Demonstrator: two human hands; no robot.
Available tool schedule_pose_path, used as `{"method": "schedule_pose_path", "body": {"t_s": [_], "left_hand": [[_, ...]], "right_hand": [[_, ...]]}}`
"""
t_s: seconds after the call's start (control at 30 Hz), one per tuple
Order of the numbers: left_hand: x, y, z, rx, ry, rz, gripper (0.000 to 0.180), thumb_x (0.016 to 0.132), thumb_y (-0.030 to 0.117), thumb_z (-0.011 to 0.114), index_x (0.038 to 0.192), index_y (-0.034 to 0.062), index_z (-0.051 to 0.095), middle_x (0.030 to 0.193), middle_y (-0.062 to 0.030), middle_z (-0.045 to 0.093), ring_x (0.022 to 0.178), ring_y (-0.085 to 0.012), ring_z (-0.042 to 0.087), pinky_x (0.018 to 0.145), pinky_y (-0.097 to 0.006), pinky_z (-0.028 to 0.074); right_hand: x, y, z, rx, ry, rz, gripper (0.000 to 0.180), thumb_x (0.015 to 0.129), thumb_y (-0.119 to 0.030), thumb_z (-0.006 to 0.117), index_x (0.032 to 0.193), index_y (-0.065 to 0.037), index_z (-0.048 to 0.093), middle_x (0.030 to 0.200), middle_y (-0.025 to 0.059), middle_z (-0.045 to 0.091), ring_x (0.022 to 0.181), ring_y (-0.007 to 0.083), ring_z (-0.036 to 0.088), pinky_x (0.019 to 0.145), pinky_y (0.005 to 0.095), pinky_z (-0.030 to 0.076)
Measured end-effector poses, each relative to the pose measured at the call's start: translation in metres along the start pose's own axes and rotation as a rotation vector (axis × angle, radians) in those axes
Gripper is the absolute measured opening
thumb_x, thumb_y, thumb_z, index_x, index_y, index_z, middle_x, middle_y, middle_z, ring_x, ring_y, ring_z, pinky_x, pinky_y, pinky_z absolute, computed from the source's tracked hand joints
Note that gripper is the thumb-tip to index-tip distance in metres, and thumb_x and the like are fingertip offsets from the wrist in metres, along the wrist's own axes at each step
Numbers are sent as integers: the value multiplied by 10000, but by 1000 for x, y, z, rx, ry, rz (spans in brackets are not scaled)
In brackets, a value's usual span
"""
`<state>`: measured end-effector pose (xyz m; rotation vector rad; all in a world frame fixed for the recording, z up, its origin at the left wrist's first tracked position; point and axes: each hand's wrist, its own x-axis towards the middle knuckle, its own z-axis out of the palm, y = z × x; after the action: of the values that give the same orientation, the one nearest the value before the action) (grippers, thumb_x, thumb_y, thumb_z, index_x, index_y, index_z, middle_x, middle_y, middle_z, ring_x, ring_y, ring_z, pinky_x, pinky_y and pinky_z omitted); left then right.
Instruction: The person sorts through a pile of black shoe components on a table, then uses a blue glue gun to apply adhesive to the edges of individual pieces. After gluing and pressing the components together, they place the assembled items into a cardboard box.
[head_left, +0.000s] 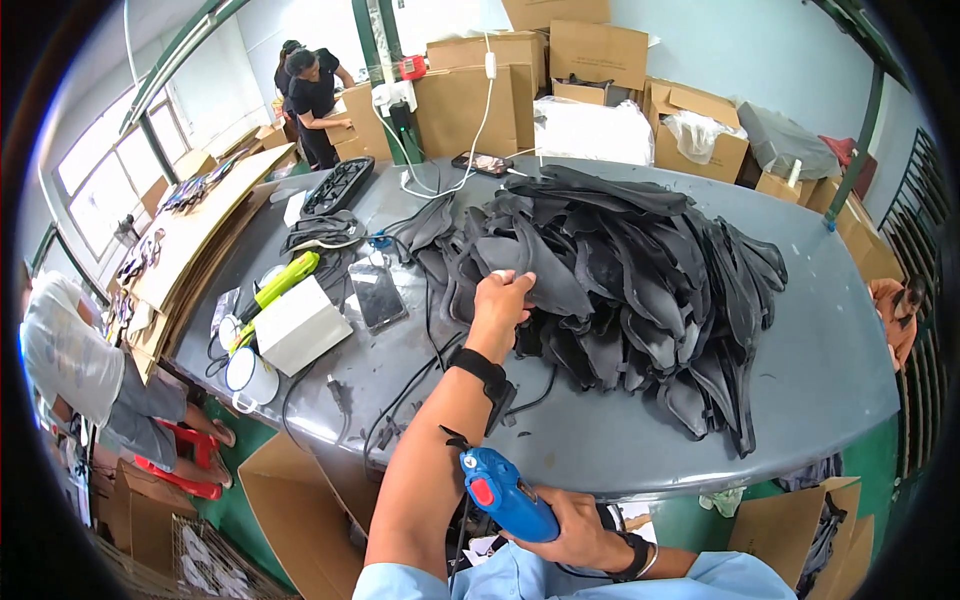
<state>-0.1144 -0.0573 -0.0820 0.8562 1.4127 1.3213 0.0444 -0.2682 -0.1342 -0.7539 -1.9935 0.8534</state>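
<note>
- A black rubbery piece (530, 268) on top of the heap of black pieces (640, 290) on the grey desk (830, 370) is pinched in the left hand (497, 305); its grip is closed on the piece's edge.
- The blue glue gun (507, 494) is clasped in the right hand (575, 530), low at the desk's near edge.
- Neighbouring pieces may be dragged off if the piece is pulled sharply.
- The gun's cord may be snagged on the loose black cables (400, 400).
</note>
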Motion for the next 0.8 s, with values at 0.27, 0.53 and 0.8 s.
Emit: {"method": "schedule_pose_path", "body": {"t_s": [0.27, 0.53, 0.8], "left_hand": [[-81, -24, -52, -275, -43, -13, 111, 855, 158, 632, 878, 70, 568, 773, 15, 551, 620, -92, 504, 617, -280, 483], [-234, -78, -73, -690, -7, -263, 129, 882, 58, 574, 988, -13, 595, 951, -83, 636, 862, -161, 628, 789, -342, 538], [-304, -70, -126, 63, 38, 90, 250, 872, 171, 633, 1030, -17, 585, 982, -74, 630, 895, -151, 618, 762, -279, 495]], "right_hand": [[2, 11, -20, -33, 129, 145, 583, 683, -236, 832, 1069, 17, 475, 773, 127, 655, 664, 219, 670, 630, 335, 538], [44, -2, -1, 206, 225, 320, 637, 699, -284, 818, 1130, 17, 459, 870, 157, 632, 751, 240, 645, 656, 341, 503], [53, -23, 4, 241, 106, 344, 525, 690, -165, 779, 1097, -18, 482, 905, 73, 564, 821, 153, 576, 730, 301, 471]]}}
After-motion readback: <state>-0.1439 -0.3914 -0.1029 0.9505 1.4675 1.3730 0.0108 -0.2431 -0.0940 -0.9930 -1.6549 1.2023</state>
